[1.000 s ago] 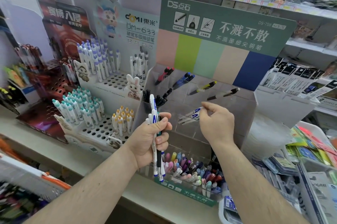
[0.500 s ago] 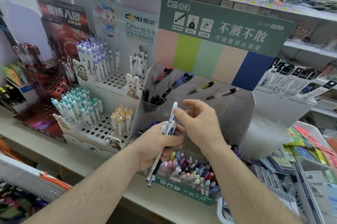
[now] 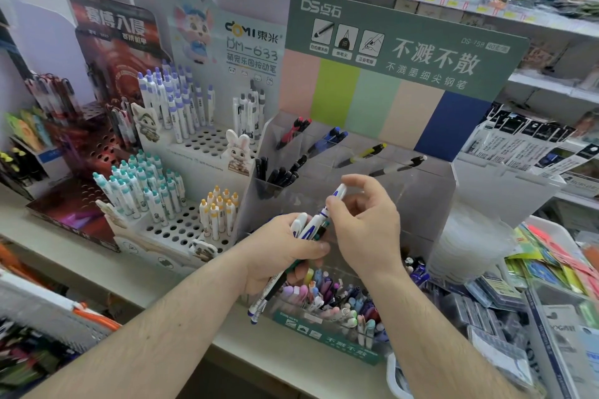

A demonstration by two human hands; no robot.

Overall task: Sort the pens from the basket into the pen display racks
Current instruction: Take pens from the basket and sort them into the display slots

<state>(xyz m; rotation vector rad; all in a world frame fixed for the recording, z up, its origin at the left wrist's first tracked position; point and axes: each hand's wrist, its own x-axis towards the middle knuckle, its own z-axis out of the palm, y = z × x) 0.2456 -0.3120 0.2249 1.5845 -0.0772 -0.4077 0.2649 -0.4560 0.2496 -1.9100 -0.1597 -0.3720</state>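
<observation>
My left hand (image 3: 280,251) grips a bundle of white-and-blue pens (image 3: 304,228), their tips pointing down-left at the shelf edge. My right hand (image 3: 363,220) pinches the top of one white pen with a blue band (image 3: 335,197) that still sits in the bundle. Both hands hover in front of the clear acrylic rack (image 3: 428,191) under the green header card. Its upper slots hold red, blue, yellow and white sample pens, and black pens (image 3: 278,176) fill the left slot. The front tray (image 3: 324,332) holds several pastel pens.
Left of the acrylic rack stands a white perforated rack (image 3: 181,230) with teal, purple and yellow-capped pens. A red rack (image 3: 97,152) sits further left. Packaged stationery (image 3: 525,145) and boxes crowd the right. The shelf edge (image 3: 207,327) runs below my hands.
My right hand left the rack slot where it held a pen, came back to the bundle and now pinches one pen. The left hand tilted the bundle to the right.
</observation>
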